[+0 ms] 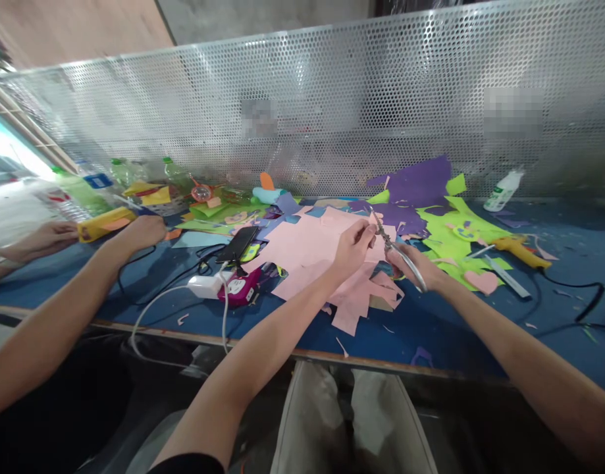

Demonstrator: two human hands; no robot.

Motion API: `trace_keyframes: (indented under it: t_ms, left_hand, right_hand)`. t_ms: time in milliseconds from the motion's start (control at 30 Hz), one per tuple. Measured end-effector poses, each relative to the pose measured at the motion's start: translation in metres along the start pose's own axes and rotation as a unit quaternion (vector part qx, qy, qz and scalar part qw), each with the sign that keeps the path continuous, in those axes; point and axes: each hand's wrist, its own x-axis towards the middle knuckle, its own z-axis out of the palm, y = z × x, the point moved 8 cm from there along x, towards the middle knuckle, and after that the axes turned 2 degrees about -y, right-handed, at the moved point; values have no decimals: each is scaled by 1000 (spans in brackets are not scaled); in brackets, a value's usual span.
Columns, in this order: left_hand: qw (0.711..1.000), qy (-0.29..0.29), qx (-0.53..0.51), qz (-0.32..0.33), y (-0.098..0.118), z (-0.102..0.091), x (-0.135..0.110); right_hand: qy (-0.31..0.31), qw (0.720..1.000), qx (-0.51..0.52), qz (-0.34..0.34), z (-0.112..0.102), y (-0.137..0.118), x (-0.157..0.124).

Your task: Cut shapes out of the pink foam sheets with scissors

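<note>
My right hand (415, 264) is closed round the handles of metal scissors (395, 249), whose blades point up and left. My left hand (354, 243) pinches a small piece at the scissor tips, too small to name. Both hands hover over a heap of pink paper sheets (307, 247) and offcuts on the blue table (263, 316).
Green paper (455, 230) and purple paper (420, 184) lie to the right, with a yellow glue gun (522, 250) and a white bottle (502, 191). A phone (237, 245), a white charger (203, 285) and cables sit left. A co-worker's arm (60, 303) reaches towards a yellow object (105, 224) by plastic bottles (85, 191).
</note>
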Motion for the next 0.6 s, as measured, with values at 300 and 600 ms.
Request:
trace_keyframes:
  t_ms: [300,600]
  left_hand:
    - [1000,9,3,-7,-2,-2,1]
    - [999,-8,32,12,0,-2,0]
  right_hand:
    - [3,999,-40,-18,-2,9,2]
    - [7,998,-64,-16,-3,9,3]
